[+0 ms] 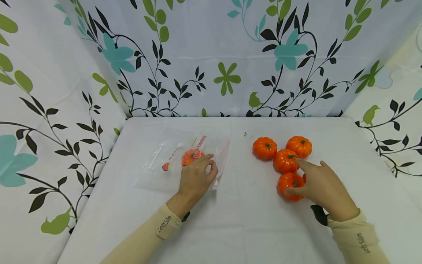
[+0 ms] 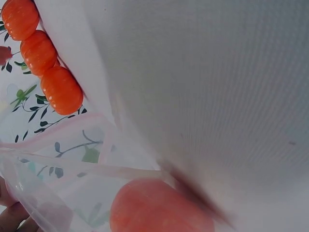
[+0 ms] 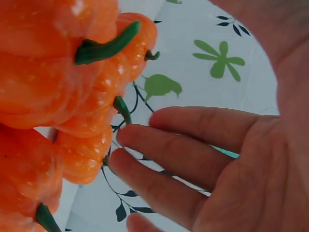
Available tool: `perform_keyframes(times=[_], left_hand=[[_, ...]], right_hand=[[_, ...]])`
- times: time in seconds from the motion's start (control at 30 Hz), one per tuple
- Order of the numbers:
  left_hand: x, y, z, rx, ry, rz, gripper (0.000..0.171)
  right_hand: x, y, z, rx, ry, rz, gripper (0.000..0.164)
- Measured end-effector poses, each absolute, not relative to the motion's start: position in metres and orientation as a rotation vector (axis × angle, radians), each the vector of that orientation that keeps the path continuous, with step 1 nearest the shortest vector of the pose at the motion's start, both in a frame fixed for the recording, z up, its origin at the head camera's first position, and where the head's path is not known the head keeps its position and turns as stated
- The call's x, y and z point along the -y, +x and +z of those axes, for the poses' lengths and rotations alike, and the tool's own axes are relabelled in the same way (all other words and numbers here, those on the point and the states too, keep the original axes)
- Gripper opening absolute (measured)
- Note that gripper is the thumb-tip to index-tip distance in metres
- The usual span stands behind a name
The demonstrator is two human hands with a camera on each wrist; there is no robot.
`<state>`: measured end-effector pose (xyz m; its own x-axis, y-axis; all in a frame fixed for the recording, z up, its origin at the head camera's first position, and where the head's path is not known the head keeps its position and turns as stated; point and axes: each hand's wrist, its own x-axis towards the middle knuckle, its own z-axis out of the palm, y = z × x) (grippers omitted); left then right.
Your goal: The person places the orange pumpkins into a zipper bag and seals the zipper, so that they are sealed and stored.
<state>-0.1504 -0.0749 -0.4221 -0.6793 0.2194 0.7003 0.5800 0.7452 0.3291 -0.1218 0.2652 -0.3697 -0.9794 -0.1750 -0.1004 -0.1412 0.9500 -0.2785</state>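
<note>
A clear plastic bag with pink print and a pink edge lies flat on the left side of the table, one orange toy pumpkin inside. My left hand pinches the bag near its pink-edged mouth, which gapes a little in the left wrist view. On the right, several orange toy pumpkins with green stems sit in a cluster. Above the nearest pumpkin my right hand is spread, thumb and fingers apart and holding nothing. Its palm hides part of another pumpkin.
The table has a white cover. Behind it and at both sides hangs a curtain patterned with leaves, birds and flowers.
</note>
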Motion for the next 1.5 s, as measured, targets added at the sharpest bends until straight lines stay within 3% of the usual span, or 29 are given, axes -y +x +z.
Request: perform_keyframes(times=[0.2,0.37,0.53,0.8,1.1,1.5], left_hand=[[0.073,-0.152,-0.42,2.294,-0.59,-0.724,0.007],[0.071,-0.151,-0.418,2.317,-0.577,-0.724,0.008],[0.069,-0.15,-0.417,2.35,-0.577,-0.704,0.007],[0.068,-0.147,-0.418,2.41,-0.569,-0.638,0.007],[0.064,-0.144,-0.415,2.389,-0.556,-0.644,0.007],[0.058,-0.137,-0.41,2.381,-0.578,-0.596,0.008]], right_hand=[[-0.265,-0.121,-0.381,-2.983,-0.243,-0.263,0.091],[-0.266,-0.121,-0.387,-3.006,-0.289,-0.248,0.066],[-0.267,-0.121,-0.388,-3.043,-0.38,-0.231,0.055],[-0.246,-0.125,-0.379,-2.95,-0.452,-0.575,0.081],[-0.199,-0.153,-0.4,-2.884,-0.464,-0.97,0.088],[-0.139,-0.181,-0.431,-2.88,-0.416,-1.058,0.085]])
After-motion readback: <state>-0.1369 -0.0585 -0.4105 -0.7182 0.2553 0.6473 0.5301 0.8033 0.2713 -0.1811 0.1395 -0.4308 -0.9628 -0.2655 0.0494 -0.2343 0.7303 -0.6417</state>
